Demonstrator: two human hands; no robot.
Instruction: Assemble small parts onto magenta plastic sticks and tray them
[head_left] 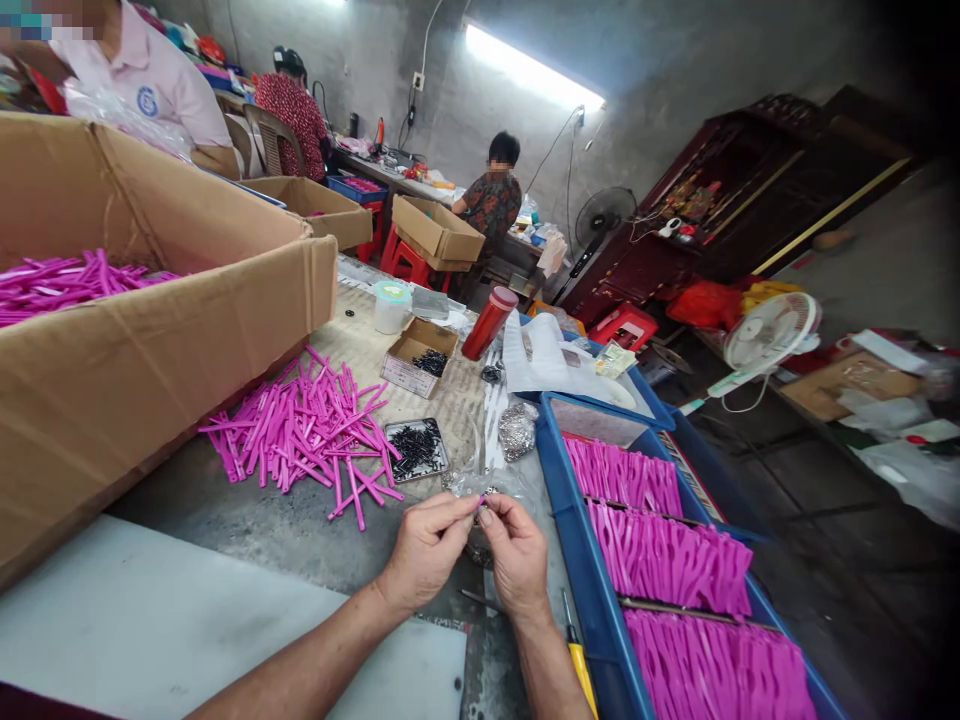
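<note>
My left hand [427,550] and my right hand [519,560] meet over the table, fingertips pinched together on a small purple plastic piece [481,502]. Most of that piece is hidden by the fingers. Behind them lies a clear plastic bag [517,432] of small metal parts. A shallow tray of small black parts [415,450] stands just beyond my left hand. Further left spreads a loose heap of purple plastic strips [292,430]. By my right forearm lies a screwdriver with a yellow handle [580,675].
A big cardboard box [150,390] of purple strips stands left. On the right, a blue crate [592,610] holds purple pieces in rows. Beyond are a small carton [409,376], a lidded cup [391,312] and a red flask [487,326]. Several people sit further back.
</note>
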